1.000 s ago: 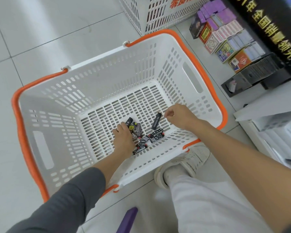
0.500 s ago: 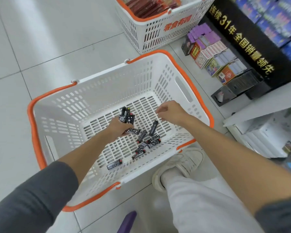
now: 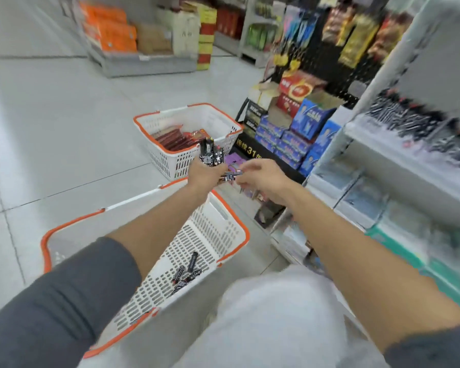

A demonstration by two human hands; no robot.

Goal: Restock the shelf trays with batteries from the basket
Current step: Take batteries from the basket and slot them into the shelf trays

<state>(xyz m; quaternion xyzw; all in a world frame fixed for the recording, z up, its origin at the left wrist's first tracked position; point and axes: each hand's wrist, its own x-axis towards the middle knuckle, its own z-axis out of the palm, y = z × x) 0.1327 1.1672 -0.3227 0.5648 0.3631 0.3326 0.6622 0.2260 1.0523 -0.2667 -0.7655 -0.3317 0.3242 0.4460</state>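
Black-and-white patterned batteries, a bunch of batteries [image 3: 209, 154] too tight to be counted, are held upright above the far rim of the orange-rimmed basket [image 3: 215, 228] by the left hand [image 3: 204, 173], fingers clamped round them. One single battery [image 3: 230, 176] lies crosswise, met by the right hand [image 3: 266, 179]; whether those blurred fingers pinch it cannot be told. Four loose batteries [image 3: 187, 273] are seen on the basket's floor.

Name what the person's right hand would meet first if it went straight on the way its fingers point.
Probably the patterned battery sticking sideways from the left hand, just ahead of the right hand; blur hides whether they touch.
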